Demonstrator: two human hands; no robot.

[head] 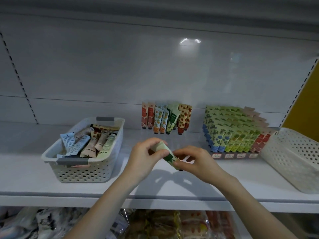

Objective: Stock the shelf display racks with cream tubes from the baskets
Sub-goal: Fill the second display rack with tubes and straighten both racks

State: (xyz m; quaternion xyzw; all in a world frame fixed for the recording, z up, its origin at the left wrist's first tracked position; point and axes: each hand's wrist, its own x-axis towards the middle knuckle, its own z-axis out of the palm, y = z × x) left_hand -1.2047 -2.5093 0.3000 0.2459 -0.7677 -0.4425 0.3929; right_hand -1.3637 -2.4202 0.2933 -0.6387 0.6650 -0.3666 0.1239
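head view: both hands meet above the shelf (172,187), in front of the mid rack (166,118).
tube (168,155): green, held in the air between the hands and clear of the shelf. It is tilted, crimp end up-left and dark cap down-right.
left hand (146,156): grip curled round the crimp end.
right hand (195,161): thumb and fingertips pinch the cap end.
left basket (51,153): on the shelf to the left, holding many loose tubes in a heap.
mid rack: a short row of tubes stands cap down by the back wall, with green ones near the middle. The rack's own frame is hard to make out.
right rack (233,133): packed in tiers, looks full.
right basket (293,152): just beside the right rack, no tubes visible inside.
step (my read): orienting the tube before slotting it into the mid rack.
how: turn the cap straight down with the print facing front. Let the cap-end pinch go and carry the tube by the crimp only. Lower it vertically beside the matching greens.
pressure: hold the flat crimp, not the body, since a soft tube dents.
risk: the standing tubes lean on each other, so a sideways nudge could topple the row. Come in from the front, not across.
progress (my read): the left basket is far from empty, so there is plenty left to do.
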